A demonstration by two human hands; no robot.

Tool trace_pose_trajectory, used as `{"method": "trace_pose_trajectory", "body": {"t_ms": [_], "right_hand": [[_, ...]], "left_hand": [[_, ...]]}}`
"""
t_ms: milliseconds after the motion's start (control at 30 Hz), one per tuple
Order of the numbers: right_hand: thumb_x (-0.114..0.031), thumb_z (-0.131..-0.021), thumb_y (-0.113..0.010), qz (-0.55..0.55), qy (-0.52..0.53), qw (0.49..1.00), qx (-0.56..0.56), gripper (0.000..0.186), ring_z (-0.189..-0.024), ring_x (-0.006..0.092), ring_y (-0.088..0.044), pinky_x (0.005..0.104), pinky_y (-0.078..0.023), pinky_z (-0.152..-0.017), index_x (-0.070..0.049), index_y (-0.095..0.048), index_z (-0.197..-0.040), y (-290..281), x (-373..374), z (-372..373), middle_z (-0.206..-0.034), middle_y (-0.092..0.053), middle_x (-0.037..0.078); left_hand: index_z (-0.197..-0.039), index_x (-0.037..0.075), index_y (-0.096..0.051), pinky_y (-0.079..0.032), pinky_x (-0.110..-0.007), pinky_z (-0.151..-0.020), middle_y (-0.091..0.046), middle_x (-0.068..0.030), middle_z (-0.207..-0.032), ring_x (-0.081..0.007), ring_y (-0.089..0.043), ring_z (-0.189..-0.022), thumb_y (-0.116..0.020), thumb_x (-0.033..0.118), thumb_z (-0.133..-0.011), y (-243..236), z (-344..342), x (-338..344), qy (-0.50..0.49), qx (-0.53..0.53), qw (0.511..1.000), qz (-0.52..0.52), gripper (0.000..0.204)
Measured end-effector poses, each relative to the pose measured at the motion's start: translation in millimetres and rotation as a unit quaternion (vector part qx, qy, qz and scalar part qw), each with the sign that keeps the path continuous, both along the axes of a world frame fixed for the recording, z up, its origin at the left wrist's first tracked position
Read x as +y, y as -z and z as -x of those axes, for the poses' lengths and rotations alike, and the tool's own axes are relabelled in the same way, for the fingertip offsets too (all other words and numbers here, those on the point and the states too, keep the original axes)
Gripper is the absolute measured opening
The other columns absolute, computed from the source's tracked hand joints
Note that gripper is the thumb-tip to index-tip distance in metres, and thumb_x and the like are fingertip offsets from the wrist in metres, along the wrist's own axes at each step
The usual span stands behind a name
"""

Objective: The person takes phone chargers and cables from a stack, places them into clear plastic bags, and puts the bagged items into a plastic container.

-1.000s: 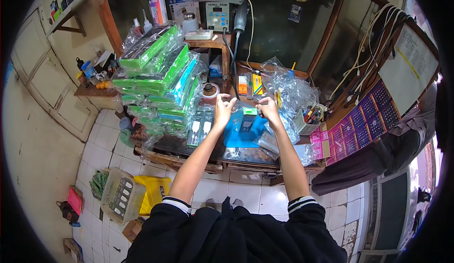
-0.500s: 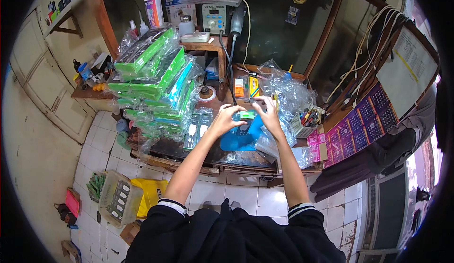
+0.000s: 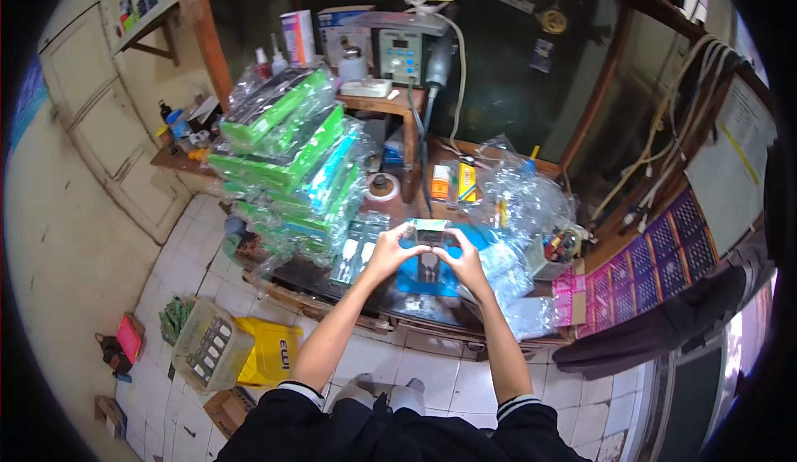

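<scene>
Between my two hands stands a small dark box (image 3: 428, 271) with a pale picture on its front. Its top end looks open, though detail there is too small to be sure. My left hand (image 3: 393, 252) grips the box from the left, thumb across its front. From the right, my right hand (image 3: 462, 259) pinches it the same way, the two thumbs nearly meeting. Beneath lies a blue mat (image 3: 408, 283) on the workbench. Two similar dark boxes (image 3: 348, 256) with white pictures lie left of my left hand.
Left on the bench rises a tall stack of green boxes in clear plastic (image 3: 282, 163). Crumpled clear plastic (image 3: 519, 188) and a basket of tools (image 3: 554, 250) lie right. A soldering station (image 3: 401, 55) stands behind. A bin of boxes (image 3: 211, 342) sits on the floor.
The box has tilted so its front now faces me. My right hand has closed on its side, its fingers earlier spread at the top. The whole view has shifted slightly.
</scene>
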State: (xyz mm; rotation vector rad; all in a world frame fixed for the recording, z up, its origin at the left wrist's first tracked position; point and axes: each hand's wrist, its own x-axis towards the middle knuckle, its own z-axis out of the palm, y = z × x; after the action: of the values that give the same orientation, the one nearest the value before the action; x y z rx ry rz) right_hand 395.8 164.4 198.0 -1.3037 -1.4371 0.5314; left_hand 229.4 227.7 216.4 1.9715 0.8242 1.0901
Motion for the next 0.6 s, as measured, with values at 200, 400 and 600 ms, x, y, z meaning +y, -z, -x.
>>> {"method": "trace_pose_trajectory", "body": {"t_ms": [200, 400, 600], "right_hand": [[-0.007, -0.072, -0.066, -0.007, -0.104, 0.984, 0.142, 0.03, -0.087, 0.0116, -0.053, 0.0245, -0.041, -0.078, 0.0, -0.054, -0.099, -26.7, -29.9, 67.2, -0.092, -0.059, 0.005], [-0.004, -0.076, -0.062, 0.012, -0.208, 0.96, 0.187, 0.027, -0.084, 0.011, -0.053, 0.0244, -0.042, -0.075, 0.001, -0.053, -0.101, -50.7, -45.3, 174.1, -0.091, -0.058, 0.006], [-0.005, -0.079, -0.061, 0.067, -0.321, 0.934, 0.144, 0.036, -0.086, 0.0096, -0.052, 0.0234, -0.043, -0.074, 0.003, -0.046, -0.11, 1.0, -62.7, 330.2, -0.096, -0.057, 0.007]], "left_hand": [[-0.097, -0.001, -0.058, -0.047, -0.031, -0.07, -0.063, -0.015, -0.087, -0.0199, -0.062, -0.078, -0.075, 0.023, -0.064, -33.8, 66.2, -51.9, -0.103, -0.019, 0.994, -0.042, 0.044], [-0.101, 0.001, -0.057, -0.043, -0.026, -0.079, -0.062, -0.0055, -0.092, -0.0105, -0.056, -0.085, -0.075, 0.016, -0.065, -22.0, 174.5, -107.9, -0.138, -0.092, 0.985, 0.043, 0.043], [-0.1, 0.0, -0.057, -0.044, -0.025, -0.075, -0.063, -0.006, -0.089, -0.0099, -0.056, -0.082, -0.073, 0.019, -0.069, 8.4, 319.6, -182.7, -0.3, -0.162, 0.936, 0.087, 0.04]]}}
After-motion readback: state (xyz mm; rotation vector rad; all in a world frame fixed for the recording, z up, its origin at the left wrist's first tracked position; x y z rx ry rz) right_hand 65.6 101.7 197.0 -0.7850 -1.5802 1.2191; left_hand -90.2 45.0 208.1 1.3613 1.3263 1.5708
